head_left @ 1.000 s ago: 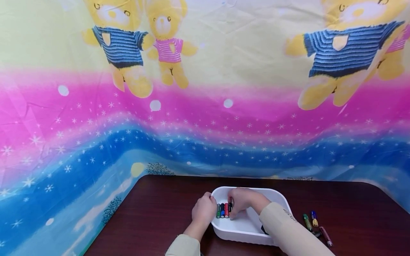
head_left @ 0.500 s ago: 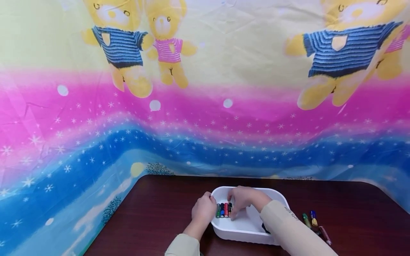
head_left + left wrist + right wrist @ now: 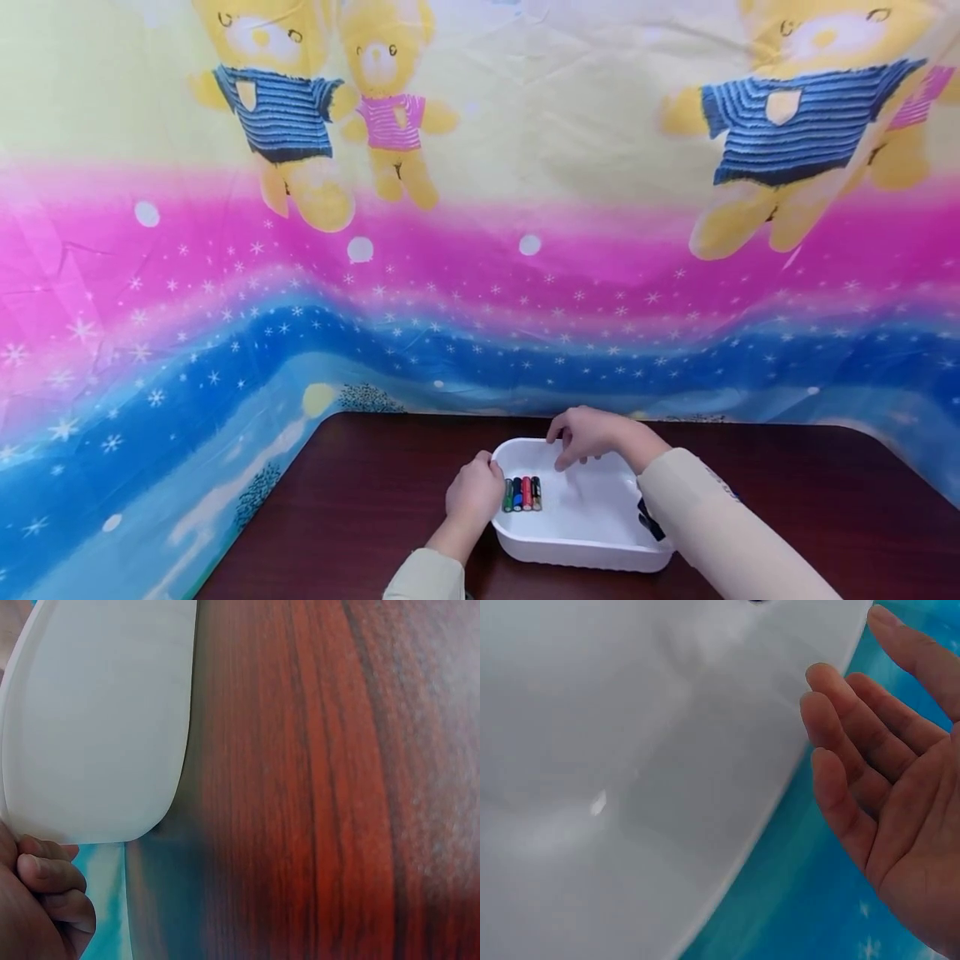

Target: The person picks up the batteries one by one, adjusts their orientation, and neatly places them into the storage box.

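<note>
A white plastic bin (image 3: 573, 554) stands on the table. My left hand (image 3: 476, 490) grips its left end at the rim; in the left wrist view its curled fingers (image 3: 56, 877) lie right at the bin's edge. Against the inner left wall, several batteries (image 3: 522, 493) lie side by side, green, dark blue, red and black. My right hand (image 3: 588, 433) is over the bin's far rim with nothing in it, fingers loosely bent and spread in the right wrist view. At the bin's right end, black items (image 3: 649, 521) are partly hidden by my right sleeve.
The dark wood table (image 3: 360, 508) has rounded far corners. Right behind it hangs a cloth backdrop (image 3: 450, 317) printed with bears and snowflakes. My right forearm (image 3: 720, 517) crosses over the bin's right end and covers part of the table there.
My right hand has let go of the black battery at the row's end and moved up and right to the far rim. The left hand keeps its grip. My right sleeve now hides the loose batteries.
</note>
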`<state>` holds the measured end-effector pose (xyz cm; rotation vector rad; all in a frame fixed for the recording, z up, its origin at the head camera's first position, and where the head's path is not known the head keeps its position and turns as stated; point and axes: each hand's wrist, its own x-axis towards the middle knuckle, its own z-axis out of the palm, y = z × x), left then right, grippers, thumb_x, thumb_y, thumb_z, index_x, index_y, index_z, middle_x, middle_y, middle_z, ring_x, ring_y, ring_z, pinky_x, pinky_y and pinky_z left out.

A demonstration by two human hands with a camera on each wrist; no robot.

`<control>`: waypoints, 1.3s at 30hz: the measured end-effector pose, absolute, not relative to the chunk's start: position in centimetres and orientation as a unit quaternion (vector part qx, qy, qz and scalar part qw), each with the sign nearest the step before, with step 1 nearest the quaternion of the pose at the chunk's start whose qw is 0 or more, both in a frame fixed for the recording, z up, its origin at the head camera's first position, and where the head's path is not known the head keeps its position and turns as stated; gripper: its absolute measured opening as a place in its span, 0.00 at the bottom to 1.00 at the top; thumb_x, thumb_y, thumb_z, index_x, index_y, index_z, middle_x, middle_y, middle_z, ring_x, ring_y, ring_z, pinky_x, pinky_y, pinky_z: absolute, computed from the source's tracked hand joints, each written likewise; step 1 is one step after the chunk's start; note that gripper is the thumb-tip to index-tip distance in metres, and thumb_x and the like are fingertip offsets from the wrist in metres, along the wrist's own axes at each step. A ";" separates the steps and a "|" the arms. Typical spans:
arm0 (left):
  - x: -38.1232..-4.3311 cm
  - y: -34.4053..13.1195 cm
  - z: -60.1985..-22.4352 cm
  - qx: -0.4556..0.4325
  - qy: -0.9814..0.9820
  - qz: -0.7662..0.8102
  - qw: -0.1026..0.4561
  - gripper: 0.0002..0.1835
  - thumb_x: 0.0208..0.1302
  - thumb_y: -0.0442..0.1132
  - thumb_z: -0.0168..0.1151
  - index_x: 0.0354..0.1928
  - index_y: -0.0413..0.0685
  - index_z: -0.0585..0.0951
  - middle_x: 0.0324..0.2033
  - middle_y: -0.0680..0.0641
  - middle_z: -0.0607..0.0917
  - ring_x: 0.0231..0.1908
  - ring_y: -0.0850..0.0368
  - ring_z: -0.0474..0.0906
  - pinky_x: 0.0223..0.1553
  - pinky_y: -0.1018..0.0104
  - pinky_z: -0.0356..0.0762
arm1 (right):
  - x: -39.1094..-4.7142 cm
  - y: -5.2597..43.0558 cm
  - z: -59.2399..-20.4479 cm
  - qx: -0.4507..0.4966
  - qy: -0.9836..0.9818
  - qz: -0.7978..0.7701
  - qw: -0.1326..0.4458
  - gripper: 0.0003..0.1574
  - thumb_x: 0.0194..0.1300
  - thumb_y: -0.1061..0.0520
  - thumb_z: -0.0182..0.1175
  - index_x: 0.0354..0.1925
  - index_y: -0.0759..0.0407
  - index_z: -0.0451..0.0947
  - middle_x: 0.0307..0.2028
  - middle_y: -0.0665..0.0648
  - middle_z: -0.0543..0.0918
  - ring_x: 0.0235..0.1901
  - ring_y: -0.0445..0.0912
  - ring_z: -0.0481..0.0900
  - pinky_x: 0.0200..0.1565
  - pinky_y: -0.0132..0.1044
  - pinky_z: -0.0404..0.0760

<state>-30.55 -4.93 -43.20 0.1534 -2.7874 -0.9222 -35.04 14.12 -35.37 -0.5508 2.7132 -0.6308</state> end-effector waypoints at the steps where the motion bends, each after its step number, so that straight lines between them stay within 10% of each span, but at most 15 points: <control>1: -30.6 -4.9 -43.2 0.052 -0.943 -0.312 0.100 0.16 0.66 0.44 0.54 0.49 0.41 0.78 0.38 0.43 0.83 0.36 0.49 0.81 0.38 0.50 0.78 | -35.0 14.4 -35.1 -0.190 0.946 -0.220 0.146 0.25 0.48 0.52 0.72 0.47 0.54 0.78 0.26 0.51 0.78 0.26 0.49 0.78 0.27 0.42 0.78; 20: -30.2 -5.1 -43.1 0.051 -0.938 -0.328 0.099 0.16 0.66 0.43 0.53 0.48 0.40 0.78 0.38 0.42 0.83 0.37 0.48 0.80 0.39 0.49 0.77 | -33.8 23.7 -31.5 -0.178 0.954 -0.216 0.107 0.23 0.54 0.53 0.67 0.47 0.59 0.76 0.27 0.51 0.78 0.25 0.45 0.76 0.30 0.39 0.77; 39: -30.5 -5.1 -43.2 0.042 -0.942 -0.319 0.096 0.18 0.65 0.44 0.53 0.51 0.40 0.77 0.40 0.41 0.83 0.38 0.48 0.80 0.39 0.50 0.77 | -30.4 33.0 -38.2 -0.193 0.941 -0.260 0.102 0.22 0.46 0.57 0.71 0.39 0.65 0.78 0.32 0.54 0.78 0.33 0.48 0.75 0.31 0.39 0.75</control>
